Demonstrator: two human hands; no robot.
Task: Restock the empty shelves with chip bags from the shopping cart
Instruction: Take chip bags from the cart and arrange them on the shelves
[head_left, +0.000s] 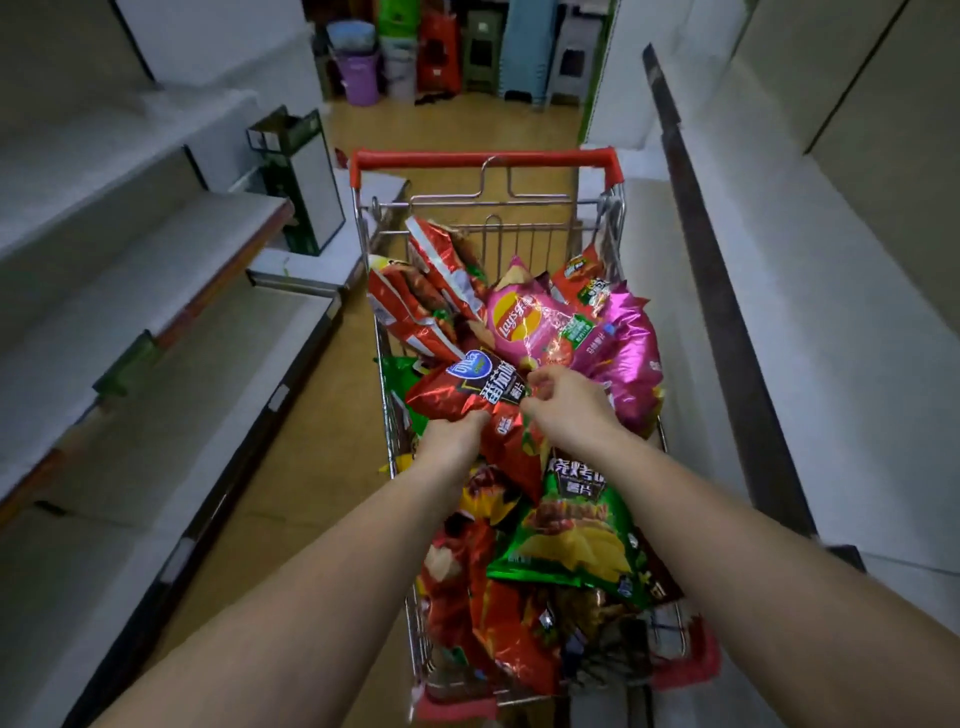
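A wire shopping cart (485, 158) with a red handle stands in the aisle, heaped with several chip bags. Both my hands reach into its middle. My left hand (452, 434) grips the lower left edge of a red chip bag (467, 395) with a blue oval logo. My right hand (566, 402) pinches the same bag's right edge. A pink Lay's bag (530, 325) lies just behind it, and a green bag (571, 530) lies nearer to me. White shelves (156, 291) on the left stand bare.
More bare white shelving (831, 312) runs along the right. A green-and-white carton (301, 176) stands on the floor at the far left of the cart. Buckets and stacked stools (415, 52) fill the aisle's far end. Tan floor shows left of the cart.
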